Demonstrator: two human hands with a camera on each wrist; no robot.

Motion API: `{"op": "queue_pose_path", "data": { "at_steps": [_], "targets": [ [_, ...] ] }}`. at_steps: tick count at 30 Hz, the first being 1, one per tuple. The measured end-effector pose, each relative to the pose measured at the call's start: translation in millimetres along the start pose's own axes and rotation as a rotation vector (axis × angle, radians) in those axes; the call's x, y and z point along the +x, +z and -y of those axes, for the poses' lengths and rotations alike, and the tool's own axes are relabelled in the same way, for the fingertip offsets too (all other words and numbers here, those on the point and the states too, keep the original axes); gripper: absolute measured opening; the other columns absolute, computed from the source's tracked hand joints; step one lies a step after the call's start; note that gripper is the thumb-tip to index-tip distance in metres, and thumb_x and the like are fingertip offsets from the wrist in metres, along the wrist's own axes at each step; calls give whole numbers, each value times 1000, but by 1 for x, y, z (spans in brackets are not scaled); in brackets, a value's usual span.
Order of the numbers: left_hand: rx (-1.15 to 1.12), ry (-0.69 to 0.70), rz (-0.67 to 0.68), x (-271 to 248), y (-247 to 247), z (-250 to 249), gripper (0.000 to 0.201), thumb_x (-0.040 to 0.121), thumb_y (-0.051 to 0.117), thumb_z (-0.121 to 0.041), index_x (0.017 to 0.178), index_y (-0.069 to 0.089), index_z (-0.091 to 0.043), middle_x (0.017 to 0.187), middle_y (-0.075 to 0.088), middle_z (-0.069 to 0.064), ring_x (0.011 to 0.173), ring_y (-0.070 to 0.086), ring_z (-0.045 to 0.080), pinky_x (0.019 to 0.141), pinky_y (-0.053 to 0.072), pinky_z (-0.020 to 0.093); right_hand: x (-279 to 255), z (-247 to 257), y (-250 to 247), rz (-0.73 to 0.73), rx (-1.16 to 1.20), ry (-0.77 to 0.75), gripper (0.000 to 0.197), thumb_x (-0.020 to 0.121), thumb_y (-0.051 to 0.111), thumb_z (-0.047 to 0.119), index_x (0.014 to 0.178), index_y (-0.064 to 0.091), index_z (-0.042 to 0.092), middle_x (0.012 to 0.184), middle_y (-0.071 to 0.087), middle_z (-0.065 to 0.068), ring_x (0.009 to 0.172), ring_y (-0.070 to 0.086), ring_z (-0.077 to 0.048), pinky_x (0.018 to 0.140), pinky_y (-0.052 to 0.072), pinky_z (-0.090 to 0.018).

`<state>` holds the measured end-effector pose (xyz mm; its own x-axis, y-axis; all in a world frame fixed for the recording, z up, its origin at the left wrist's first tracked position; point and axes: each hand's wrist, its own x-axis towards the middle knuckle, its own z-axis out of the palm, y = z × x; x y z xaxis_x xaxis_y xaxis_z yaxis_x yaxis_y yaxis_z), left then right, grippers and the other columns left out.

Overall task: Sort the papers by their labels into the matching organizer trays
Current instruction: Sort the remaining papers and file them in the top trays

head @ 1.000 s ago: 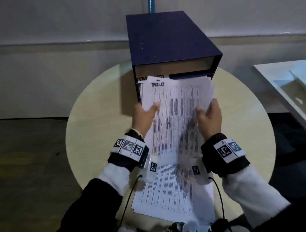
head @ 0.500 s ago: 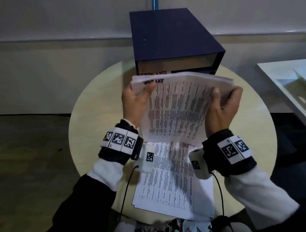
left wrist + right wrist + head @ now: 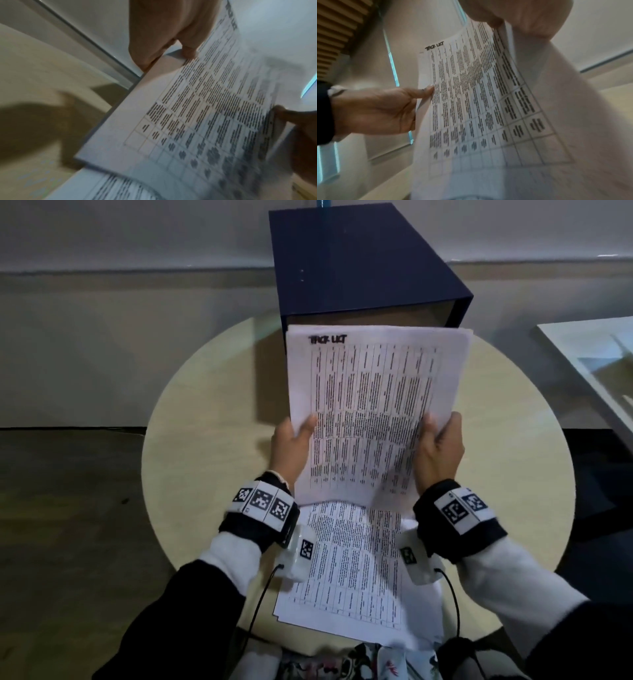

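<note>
Both hands hold up a thin bundle of printed table sheets (image 3: 373,405) headed with a handwritten "TASK LIST" label (image 3: 327,339), raised nearly upright in front of the dark blue organizer box (image 3: 356,265). My left hand (image 3: 291,446) pinches the bundle's left edge, thumb on the front. My right hand (image 3: 440,450) grips the right edge the same way. The sheets (image 3: 471,94) and the left hand (image 3: 385,111) also show in the right wrist view; the left wrist view shows the bundle (image 3: 197,115). The organizer's tray openings are hidden behind the bundle. Another stack of printed papers (image 3: 356,577) lies flat near the table's front edge.
The round beige table (image 3: 212,412) carries the organizer at its far side. A white table or shelf (image 3: 596,361) stands at the right edge of the view. Dark floor lies to the left.
The bundle was bent over at its top half a second ago; now it stands straightened and upright. Both hands have slid down from its upper edges to its lower sides.
</note>
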<state>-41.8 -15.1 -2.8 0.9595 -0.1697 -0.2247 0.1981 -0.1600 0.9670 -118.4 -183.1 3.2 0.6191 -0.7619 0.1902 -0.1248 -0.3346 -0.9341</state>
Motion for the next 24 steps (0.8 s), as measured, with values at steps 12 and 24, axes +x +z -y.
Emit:
{"op": "queue_pose_path", "data": {
  "at_steps": [12, 24],
  "targets": [
    [-97, -75, -35, 50, 12, -67, 50, 94, 51, -30, 137, 43, -6, 139, 49, 8, 129, 45, 25, 111, 33, 44, 20, -18, -36, 317, 129, 189, 14, 95, 48, 16, 81, 43, 13, 59, 44, -8, 36, 40, -5, 36, 32, -15],
    [-121, -155, 100, 62, -2, -82, 34, 92, 56, -20, 119, 56, 1, 112, 65, 11, 101, 63, 27, 92, 51, 42, 74, 31, -13, 276, 471, 266, 24, 96, 34, -3, 79, 43, 11, 79, 55, -9, 29, 38, -8, 35, 28, -15]
  ]
}}
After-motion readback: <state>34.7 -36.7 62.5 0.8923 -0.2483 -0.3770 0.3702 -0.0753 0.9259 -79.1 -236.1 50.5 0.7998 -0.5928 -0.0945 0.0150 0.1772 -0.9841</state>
